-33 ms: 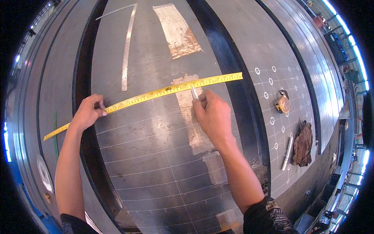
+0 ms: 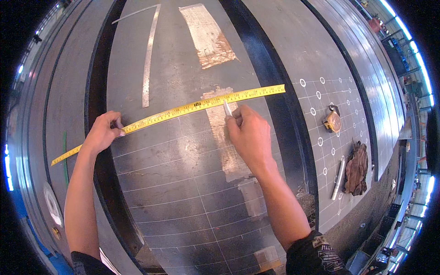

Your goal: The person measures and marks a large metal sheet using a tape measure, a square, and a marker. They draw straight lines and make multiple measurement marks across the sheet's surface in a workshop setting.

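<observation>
A yellow measuring tape strip [image 2: 165,114] lies slantwise across the dark steel plate [image 2: 156,201], rising to the right. Near its left part my left hand [image 2: 104,133] is closed, pinching the strip's lower edge between thumb and fingers. My right hand [image 2: 250,133] grips a white, pointed piece of chalk [image 2: 227,108] between thumb and fingers. The chalk's tip touches or nearly touches the strip's lower edge, over a shiny bare patch [image 2: 222,137]. Thin white lines cross the plate below the strip, with one long line running through them.
A metal square [image 2: 148,55] lies at the upper left of the plate. Dark gaps flank the plate. On the right-hand plate, marked with white circles, are a tape measure case [image 2: 332,123], a white marker [image 2: 338,179] and a crumpled brown glove [image 2: 356,169].
My right hand and the chalk have shifted very slightly up and left along the strip. My left hand and the strip look unmoved.
</observation>
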Available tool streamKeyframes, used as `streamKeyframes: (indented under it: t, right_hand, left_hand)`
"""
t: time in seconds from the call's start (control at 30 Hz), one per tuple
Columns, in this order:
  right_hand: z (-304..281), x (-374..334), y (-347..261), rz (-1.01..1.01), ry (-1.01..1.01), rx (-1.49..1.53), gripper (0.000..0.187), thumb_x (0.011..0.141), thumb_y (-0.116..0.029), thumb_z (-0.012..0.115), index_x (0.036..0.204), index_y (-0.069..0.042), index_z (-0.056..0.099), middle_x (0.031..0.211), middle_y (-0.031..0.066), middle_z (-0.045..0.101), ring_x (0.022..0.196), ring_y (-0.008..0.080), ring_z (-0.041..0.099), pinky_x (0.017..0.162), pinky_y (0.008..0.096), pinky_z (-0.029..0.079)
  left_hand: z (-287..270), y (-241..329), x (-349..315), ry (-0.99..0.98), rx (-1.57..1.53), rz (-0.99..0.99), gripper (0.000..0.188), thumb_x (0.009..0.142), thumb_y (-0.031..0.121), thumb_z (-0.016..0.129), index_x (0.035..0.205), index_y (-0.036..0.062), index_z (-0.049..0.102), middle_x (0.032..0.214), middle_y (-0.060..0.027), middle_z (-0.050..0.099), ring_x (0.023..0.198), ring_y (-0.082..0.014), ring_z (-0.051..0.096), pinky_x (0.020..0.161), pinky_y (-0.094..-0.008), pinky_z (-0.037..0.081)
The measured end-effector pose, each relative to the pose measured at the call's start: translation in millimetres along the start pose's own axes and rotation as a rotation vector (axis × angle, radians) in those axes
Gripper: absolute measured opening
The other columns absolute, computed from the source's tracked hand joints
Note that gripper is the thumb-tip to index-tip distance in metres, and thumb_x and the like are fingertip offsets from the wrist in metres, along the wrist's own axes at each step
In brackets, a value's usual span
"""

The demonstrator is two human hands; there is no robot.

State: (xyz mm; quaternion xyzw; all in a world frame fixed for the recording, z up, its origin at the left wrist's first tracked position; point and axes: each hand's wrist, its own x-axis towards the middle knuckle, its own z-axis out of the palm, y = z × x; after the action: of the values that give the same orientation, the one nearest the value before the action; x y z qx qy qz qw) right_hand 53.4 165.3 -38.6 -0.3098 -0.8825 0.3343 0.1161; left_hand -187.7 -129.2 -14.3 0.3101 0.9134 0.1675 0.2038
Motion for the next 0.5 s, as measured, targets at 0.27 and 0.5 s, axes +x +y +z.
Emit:
streamKeyframes:
  t: [0.27,0.5]
  right_hand:
    - [8,2,7,-0.045,0.097,-0.001,0.017,0.085,-0.015,0.069,0.088,0.001,0.066,0.082,0.0197,0.069,0.075,0.0378,0.068,0.069,0.0451,0.053]
    - [-3,2,5,0.020,0.013,0.005,0.016,0.089,-0.014,0.066,0.092,0.001,0.062,0.093,0.0232,0.067,0.085,0.0437,0.066,0.077,0.0528,0.052]
  left_hand:
    - [-1,3,-2,0.012,0.032,-0.015,0.024,0.071,0.000,0.076,0.078,-0.0022,0.053,0.081,-0.0116,0.058,0.081,-0.0269,0.058,0.076,-0.0382,0.046]
    - [-1,4,0,0.005,0.029,-0.019,0.025,0.071,0.000,0.076,0.078,-0.0024,0.053,0.082,-0.0118,0.058,0.081,-0.0274,0.059,0.077,-0.0381,0.045]
